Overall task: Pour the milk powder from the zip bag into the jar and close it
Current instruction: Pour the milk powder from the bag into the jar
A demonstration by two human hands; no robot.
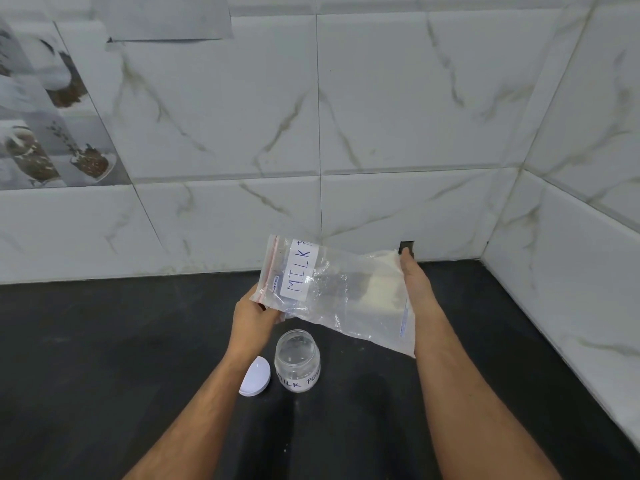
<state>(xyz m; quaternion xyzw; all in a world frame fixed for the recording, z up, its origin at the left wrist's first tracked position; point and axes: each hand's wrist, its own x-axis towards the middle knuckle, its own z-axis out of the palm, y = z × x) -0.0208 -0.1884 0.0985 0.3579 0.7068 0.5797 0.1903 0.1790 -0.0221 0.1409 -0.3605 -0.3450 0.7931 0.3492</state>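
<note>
I hold a clear zip bag (332,292) sideways above the counter, its white label reading "MILK P". White milk powder (384,282) is gathered at the bag's right end. My left hand (252,317) grips the zip end on the left, and my right hand (417,282) holds the bottom end on the right. Below the bag stands a small clear jar (297,360), lidless and empty, with a handwritten label. Its white lid (255,377) lies just left of the jar on the counter.
A dark counter (104,358) runs to a white marble-tiled wall (381,116) behind and another wall (571,254) at the right, forming a corner. Decorated tiles (41,126) sit at the upper left.
</note>
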